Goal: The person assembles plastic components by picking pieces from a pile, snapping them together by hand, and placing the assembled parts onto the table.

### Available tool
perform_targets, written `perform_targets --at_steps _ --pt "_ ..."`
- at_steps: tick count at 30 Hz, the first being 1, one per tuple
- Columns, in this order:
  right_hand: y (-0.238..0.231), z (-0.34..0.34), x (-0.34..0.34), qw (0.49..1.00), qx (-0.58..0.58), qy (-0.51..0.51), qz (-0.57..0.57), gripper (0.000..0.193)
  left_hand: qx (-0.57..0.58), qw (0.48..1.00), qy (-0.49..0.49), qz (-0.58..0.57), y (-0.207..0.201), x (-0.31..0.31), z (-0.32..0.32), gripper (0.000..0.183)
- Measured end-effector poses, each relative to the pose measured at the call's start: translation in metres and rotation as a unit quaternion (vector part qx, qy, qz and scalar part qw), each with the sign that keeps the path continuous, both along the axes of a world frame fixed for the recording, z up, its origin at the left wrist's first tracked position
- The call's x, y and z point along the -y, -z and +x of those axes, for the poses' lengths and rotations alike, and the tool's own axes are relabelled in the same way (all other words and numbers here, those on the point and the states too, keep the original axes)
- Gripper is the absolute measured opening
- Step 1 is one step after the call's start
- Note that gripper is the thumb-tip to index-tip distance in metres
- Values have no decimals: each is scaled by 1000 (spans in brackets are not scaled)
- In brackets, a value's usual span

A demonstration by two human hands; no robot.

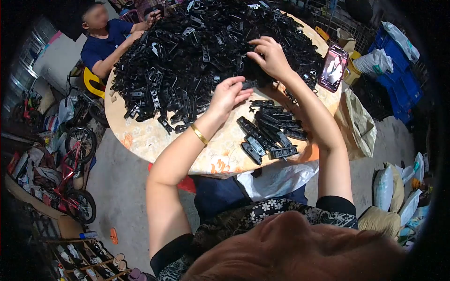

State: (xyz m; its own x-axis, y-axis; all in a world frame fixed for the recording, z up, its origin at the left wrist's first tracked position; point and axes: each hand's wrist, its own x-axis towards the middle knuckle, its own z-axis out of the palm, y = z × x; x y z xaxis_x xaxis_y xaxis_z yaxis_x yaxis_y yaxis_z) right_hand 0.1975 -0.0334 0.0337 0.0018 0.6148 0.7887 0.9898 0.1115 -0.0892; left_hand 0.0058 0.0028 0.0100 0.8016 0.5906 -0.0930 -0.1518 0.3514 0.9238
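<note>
A large heap of black plastic parts (187, 51), long and narrow with some metal bits, covers most of the round table (140, 140). At the heap's near edge is my left hand (228, 97), fingers stretched and slightly apart, with a dark part close to its fingertips. My right hand (272, 58) reaches over the heap further right. Its thumb and fingers are bent but apart, and I see nothing held between them. Nearer to me, a smaller group of black parts (269, 129) lies roughly side by side on the patterned tablecloth.
A phone (333, 68) with a lit screen stands at the table's right edge. Across the table at the left, another person (105, 42) in dark blue has hands at the heap. Blue crates (393, 70) and sacks (384, 187) stand right; a red bicycle (70, 164) is left.
</note>
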Motion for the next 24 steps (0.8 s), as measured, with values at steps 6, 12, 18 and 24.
perform_targets --at_steps 6,12,18,24 --pt "4 -20 42 995 -33 -20 -96 22 40 997 -49 34 -5 -5 -3 31" --pt "-3 -48 52 952 -271 -81 -119 28 33 998 -37 40 0 -1 -2 33" --pt "14 -51 42 920 -340 -180 -77 31 28 997 -43 62 5 1 0 32" --pt "16 -51 44 894 -436 -62 -80 24 27 998 -33 36 4 3 1 32"
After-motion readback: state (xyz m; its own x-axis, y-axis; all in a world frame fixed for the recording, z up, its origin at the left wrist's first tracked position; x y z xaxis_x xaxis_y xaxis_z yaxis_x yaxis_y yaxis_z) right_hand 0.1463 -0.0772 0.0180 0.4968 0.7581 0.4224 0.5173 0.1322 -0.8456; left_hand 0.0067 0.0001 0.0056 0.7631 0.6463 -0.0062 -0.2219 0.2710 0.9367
